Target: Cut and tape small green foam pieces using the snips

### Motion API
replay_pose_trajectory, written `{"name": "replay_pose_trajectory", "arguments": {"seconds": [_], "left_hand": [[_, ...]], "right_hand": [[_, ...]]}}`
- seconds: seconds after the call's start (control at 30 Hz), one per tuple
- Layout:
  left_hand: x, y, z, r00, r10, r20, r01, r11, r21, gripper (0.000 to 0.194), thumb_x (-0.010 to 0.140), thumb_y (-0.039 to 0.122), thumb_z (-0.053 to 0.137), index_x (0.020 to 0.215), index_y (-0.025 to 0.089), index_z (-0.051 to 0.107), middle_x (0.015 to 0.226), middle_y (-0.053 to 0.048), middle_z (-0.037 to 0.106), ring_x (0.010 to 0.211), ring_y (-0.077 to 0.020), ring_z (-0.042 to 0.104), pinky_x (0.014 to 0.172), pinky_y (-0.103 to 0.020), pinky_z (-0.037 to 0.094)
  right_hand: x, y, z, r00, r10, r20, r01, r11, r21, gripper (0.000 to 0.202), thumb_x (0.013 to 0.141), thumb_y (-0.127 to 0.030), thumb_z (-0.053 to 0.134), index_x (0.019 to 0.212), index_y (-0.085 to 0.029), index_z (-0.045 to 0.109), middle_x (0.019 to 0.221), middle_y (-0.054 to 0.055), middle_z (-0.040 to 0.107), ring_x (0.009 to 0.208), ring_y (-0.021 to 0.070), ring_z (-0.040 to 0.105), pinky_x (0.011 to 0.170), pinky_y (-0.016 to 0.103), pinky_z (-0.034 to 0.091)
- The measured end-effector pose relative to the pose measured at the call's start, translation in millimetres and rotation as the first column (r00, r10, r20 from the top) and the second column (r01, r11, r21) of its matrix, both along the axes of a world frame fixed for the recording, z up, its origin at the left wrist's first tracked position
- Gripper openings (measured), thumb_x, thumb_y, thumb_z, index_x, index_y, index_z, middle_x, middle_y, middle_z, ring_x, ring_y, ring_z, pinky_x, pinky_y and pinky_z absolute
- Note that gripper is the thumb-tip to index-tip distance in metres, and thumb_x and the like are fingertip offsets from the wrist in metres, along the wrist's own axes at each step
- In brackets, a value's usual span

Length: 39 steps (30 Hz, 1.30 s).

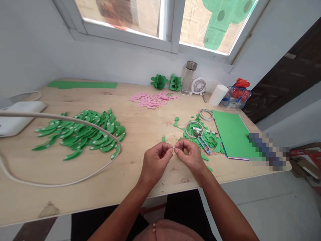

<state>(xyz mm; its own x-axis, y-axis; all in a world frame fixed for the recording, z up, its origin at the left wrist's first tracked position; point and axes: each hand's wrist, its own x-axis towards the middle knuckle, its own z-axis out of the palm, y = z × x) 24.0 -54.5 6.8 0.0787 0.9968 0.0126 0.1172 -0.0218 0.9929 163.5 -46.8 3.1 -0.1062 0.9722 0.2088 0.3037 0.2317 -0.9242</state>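
My left hand (156, 162) and my right hand (190, 156) meet over the front middle of the table, fingertips pinched around a tiny white piece (173, 147). What exactly the piece is cannot be made out. Just beyond my left hand lies a small green paper piece (163, 138) with a white mark. Green paper scraps (209, 139) spread beyond my right hand, with blue-handled snips (204, 144), a white pen (212, 132) and a tape roll (188, 131) on them. A second tape roll (206, 114) lies farther back.
Curved green paper pieces (82, 132) are heaped at left, behind a white cable (87, 123). Pink cutouts (150, 99), a glass bottle (188, 77), a small fan (198, 85) and a white paper roll (218, 95) stand or lie farther back. Green sheets (233, 134) lie right.
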Motion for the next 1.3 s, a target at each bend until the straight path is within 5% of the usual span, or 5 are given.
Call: {"name": "replay_pose_trajectory", "arguments": {"seconds": [0.37, 0.77, 0.93, 1.13, 1.3], "left_hand": [[3, -3, -4.3, 0.993, 0.042, -0.110, -0.033, 0.996, 0.078, 0.013, 0.074, 0.029, 0.057, 0.071, 0.018, 0.062, 0.061, 0.001, 0.060, 0.054, -0.0107, 0.052, 0.051, -0.020, 0.041], [-2, 1, 5.7, 0.983, -0.043, 0.178, 0.081, 0.974, -0.213, 0.017, 0.068, 0.028, 0.062, 0.077, 0.014, 0.061, 0.053, 0.003, 0.054, 0.041, -0.0077, 0.044, 0.038, -0.019, 0.032], [-11, 2, 6.7, 0.972, -0.064, 0.227, 0.117, 0.966, -0.230, 0.023, 0.069, 0.032, 0.061, 0.082, 0.014, 0.059, 0.055, 0.002, 0.055, 0.040, -0.0079, 0.043, 0.037, -0.020, 0.030], [-38, 9, -2.3, 0.961, 0.141, -0.237, -0.126, 0.989, 0.076, 0.019, 0.070, 0.035, 0.059, 0.080, 0.019, 0.061, 0.065, 0.000, 0.061, 0.055, -0.0137, 0.054, 0.054, -0.025, 0.042], [-44, 10, -12.1, 0.741, 0.124, -0.660, 0.059, 0.967, 0.247, 0.022, 0.072, 0.035, 0.058, 0.089, 0.020, 0.059, 0.076, -0.004, 0.064, 0.071, -0.0206, 0.059, 0.063, -0.029, 0.042]], "right_hand": [[0, 2, -3.1, 0.998, -0.033, 0.057, 0.032, 0.999, 0.015, 0.005, 0.068, -0.016, 0.054, 0.064, -0.018, 0.053, 0.059, -0.002, 0.053, 0.057, 0.0107, 0.045, 0.053, 0.022, 0.038], [0, 1, -3.9, 0.998, 0.016, 0.053, -0.014, 0.999, -0.037, 0.004, 0.067, -0.016, 0.053, 0.065, -0.018, 0.052, 0.058, -0.003, 0.051, 0.054, 0.0094, 0.043, 0.050, 0.021, 0.036], [0, 1, -3.1, 1.000, 0.006, 0.023, -0.005, 0.998, -0.063, 0.005, 0.067, -0.014, 0.053, 0.065, -0.018, 0.052, 0.058, -0.003, 0.051, 0.054, 0.0094, 0.045, 0.051, 0.021, 0.037], [1, 2, -4.7, 0.999, -0.052, -0.002, 0.051, 0.997, -0.062, 0.004, 0.068, -0.015, 0.054, 0.066, -0.018, 0.053, 0.059, -0.003, 0.052, 0.055, 0.0100, 0.045, 0.051, 0.022, 0.037], [1, 3, -4.9, 0.994, -0.102, -0.028, 0.099, 0.992, -0.083, 0.003, 0.068, -0.018, 0.054, 0.066, -0.019, 0.053, 0.060, -0.002, 0.051, 0.058, 0.0114, 0.046, 0.052, 0.023, 0.038]]}}
